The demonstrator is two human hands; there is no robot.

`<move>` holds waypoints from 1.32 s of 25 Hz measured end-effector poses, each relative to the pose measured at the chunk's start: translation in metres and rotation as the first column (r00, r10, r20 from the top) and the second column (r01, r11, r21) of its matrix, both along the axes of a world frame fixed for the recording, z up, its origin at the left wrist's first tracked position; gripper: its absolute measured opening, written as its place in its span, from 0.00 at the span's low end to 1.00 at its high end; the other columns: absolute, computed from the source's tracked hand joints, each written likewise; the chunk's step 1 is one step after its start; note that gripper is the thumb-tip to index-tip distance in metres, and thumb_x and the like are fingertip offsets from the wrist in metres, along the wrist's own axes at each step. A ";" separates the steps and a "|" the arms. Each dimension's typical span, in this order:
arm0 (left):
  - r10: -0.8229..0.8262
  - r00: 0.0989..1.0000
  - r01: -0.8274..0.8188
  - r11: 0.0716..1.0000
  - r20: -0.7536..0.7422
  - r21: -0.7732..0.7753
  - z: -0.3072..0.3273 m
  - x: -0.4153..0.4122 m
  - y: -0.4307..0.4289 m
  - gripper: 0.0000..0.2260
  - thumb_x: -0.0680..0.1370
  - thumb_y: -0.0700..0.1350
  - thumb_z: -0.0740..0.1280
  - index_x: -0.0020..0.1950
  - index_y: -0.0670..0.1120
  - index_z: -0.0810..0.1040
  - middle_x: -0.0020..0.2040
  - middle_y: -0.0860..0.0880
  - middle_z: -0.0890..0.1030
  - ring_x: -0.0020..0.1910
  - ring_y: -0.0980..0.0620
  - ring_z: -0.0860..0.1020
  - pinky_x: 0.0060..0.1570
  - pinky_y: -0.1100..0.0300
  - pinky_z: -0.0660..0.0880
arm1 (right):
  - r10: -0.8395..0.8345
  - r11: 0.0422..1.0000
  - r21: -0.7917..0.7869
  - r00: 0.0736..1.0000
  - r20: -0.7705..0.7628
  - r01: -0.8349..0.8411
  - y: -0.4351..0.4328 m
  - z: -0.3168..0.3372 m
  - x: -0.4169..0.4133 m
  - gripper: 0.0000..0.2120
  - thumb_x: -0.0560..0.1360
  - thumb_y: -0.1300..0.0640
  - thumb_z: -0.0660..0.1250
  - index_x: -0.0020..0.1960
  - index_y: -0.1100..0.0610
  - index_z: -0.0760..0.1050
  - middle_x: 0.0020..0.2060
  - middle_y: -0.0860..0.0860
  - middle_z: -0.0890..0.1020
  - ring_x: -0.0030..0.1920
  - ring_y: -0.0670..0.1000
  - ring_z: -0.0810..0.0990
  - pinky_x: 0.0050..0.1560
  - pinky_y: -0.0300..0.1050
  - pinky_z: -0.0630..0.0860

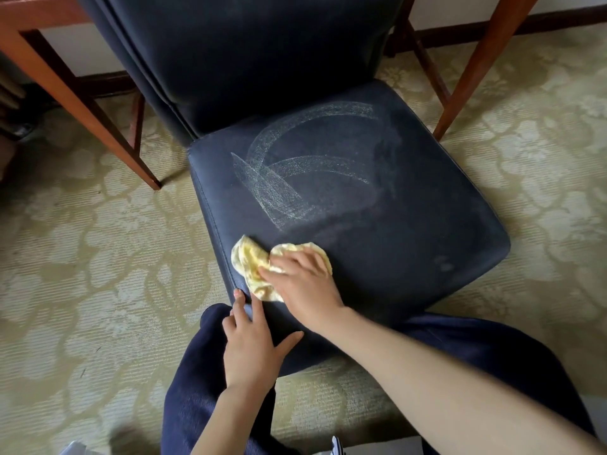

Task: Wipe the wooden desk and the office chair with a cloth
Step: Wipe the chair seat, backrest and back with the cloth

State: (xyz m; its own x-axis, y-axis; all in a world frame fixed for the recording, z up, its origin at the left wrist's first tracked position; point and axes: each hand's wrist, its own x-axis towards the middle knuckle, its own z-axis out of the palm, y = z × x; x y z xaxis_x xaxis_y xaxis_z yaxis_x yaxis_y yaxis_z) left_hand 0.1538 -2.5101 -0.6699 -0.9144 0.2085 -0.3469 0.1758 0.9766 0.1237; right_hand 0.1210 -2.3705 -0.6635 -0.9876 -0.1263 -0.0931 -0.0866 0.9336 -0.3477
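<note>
While right hand (pixel 302 280) curls round cloth (pixel 249 267) at seat (pixel 361 208) corner, left hand (pixel 253 346) rests flat-fingered beside; sweeping further could push cloth off

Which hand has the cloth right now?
The right hand grips the yellow cloth on the chair seat; the left hand rests bare on the seat's near edge.
</note>
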 end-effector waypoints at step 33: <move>-0.030 0.996 0.002 0.952 0.087 0.305 -0.001 -0.017 -0.036 0.42 0.71 0.56 0.71 0.77 0.57 0.49 0.74 0.48 0.55 0.71 0.46 0.64 0.53 0.51 0.74 | -0.212 0.964 0.141 0.971 -0.110 0.226 0.093 -0.042 0.151 0.38 0.61 0.65 0.77 0.69 0.54 0.70 0.69 0.54 0.70 0.70 0.56 0.67 0.63 0.50 0.73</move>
